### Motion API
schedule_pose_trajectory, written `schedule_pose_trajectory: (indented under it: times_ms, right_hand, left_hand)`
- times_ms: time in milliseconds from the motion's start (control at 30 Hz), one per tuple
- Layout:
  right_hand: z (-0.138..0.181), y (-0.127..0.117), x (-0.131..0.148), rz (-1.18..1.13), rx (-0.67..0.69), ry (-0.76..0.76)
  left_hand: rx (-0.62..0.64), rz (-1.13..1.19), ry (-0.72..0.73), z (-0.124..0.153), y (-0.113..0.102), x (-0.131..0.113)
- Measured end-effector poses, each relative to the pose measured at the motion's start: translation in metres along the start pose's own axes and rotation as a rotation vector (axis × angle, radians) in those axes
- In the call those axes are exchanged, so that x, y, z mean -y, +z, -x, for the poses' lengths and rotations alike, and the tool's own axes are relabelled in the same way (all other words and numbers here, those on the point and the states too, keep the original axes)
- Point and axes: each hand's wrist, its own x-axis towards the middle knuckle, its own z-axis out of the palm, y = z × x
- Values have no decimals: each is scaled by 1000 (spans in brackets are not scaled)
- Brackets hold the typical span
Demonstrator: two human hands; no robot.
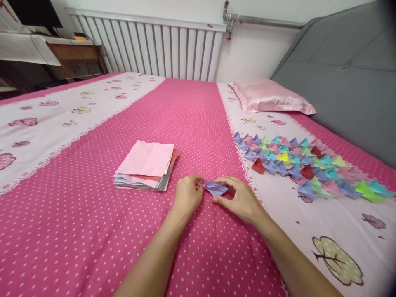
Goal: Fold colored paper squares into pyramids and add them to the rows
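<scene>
A small purple paper boat (pixel 215 188) is between my two hands, low over the pink dotted bedspread. My left hand (pixel 189 192) pinches its left end, with the fingers curled in. From the other side, my right hand (pixel 239 197) holds the right end between thumb and forefinger. To the left of my left hand lies a stack of square paper sheets (pixel 147 161), pink on top, with orange, blue and white edges below. Several rows of folded paper boats (pixel 284 157) in purple, red, green, yellow, pink and teal stand to the right.
The bedspread (pixel 192 107) has pink dotted and white printed bands. A pink satin pillow (pixel 272 95) lies at the back right by a grey headboard (pixel 346 70). A white radiator (pixel 148 45) runs along the wall, and a desk (pixel 74 53) with a monitor (pixel 35 14) stands far left.
</scene>
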Motion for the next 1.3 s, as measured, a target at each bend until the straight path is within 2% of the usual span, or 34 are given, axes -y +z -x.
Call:
schedule_pose_trajectory:
  times_ms: [200,333,433,533,600,667,733,833,1033,1300]
  right_hand:
    - [1,12,-4,46,16,-96]
    - [-1,13,-7,-17,-26,-66]
    - [-2,2,-6,-310,45,36]
    - [-1,-13,-3,-677,158,149]
    - [1,-21,0,-826,230,198]
    - [2,-26,2,-952,299,226]
    - [2,-27,3,-1067,336,242]
    - [2,-24,4,-1140,312,266]
    - [0,-15,8,-1056,191,331]
    - [0,-11,15,-1041,162,323]
  left_hand:
    - [78,171,5,-1,7,-2]
    - [116,332,2,0,9,-3]
    - [219,586,-57,3,1,-8]
    - [406,859,-82,6,-12,-15]
    - [499,970,-90,8,-19,-18]
    - [535,1046,-117,10,-22,-20]
    - [537,1098,-146,11,-21,-21]
    - [510,1120,-156,11,-19,-24]
    - [433,1090,-158,11,-16,-25]
    - [418,1034,-138,11,-15,-23]
